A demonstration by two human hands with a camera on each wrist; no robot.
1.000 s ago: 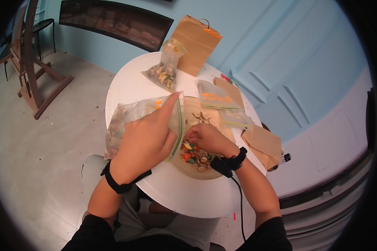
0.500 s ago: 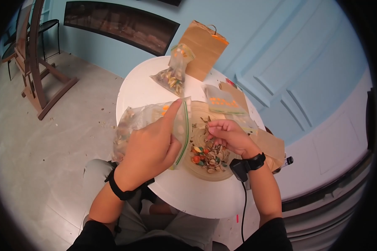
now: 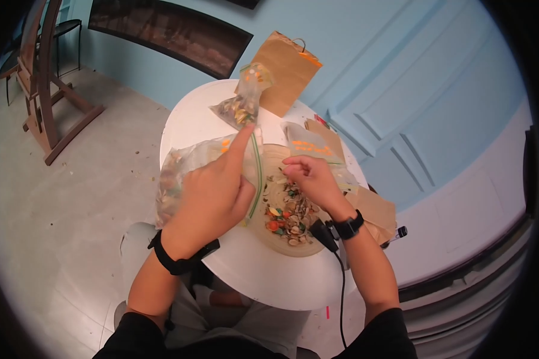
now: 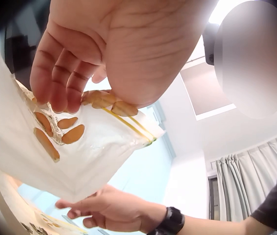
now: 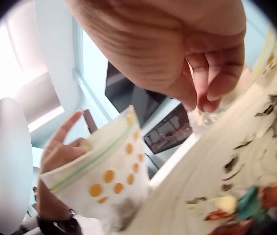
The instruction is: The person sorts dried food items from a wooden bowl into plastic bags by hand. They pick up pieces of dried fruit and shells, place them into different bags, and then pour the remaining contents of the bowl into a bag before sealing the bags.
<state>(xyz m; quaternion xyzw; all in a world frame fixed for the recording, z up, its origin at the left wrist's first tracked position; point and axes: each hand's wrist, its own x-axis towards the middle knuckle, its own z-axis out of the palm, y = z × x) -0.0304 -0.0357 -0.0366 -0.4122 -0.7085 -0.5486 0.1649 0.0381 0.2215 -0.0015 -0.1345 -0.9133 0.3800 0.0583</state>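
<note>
My left hand [image 3: 212, 191] grips a clear zip bag [image 3: 188, 158] with orange dots and a green seal line near its mouth. Its index finger points out straight, while the other fingers curl over the bag in the left wrist view. Dried pieces show through the bag's far-left end. Right of the bag sits a round beige bowl [image 3: 273, 153] with potpourri [image 3: 296, 221] in brown, orange, green and yellow. Over the bowl hovers my right hand [image 3: 317, 182], its fingers loosely bent and nothing visible between them.
A second dotted bag of potpourri [image 3: 242, 107] stands at the table's back, before a brown paper bag [image 3: 287, 75]. Flat dotted zip bags [image 3: 311, 143] and folded brown paper [image 3: 374, 212] lie along the right side of the white table [image 3: 281, 287]. A wooden easel [image 3: 48, 107] stands left.
My right hand has lifted from the potpourri in the bowl and moved up toward the bowl's far right side, its fingers loosening. My left hand keeps its grip on the zip bag.
</note>
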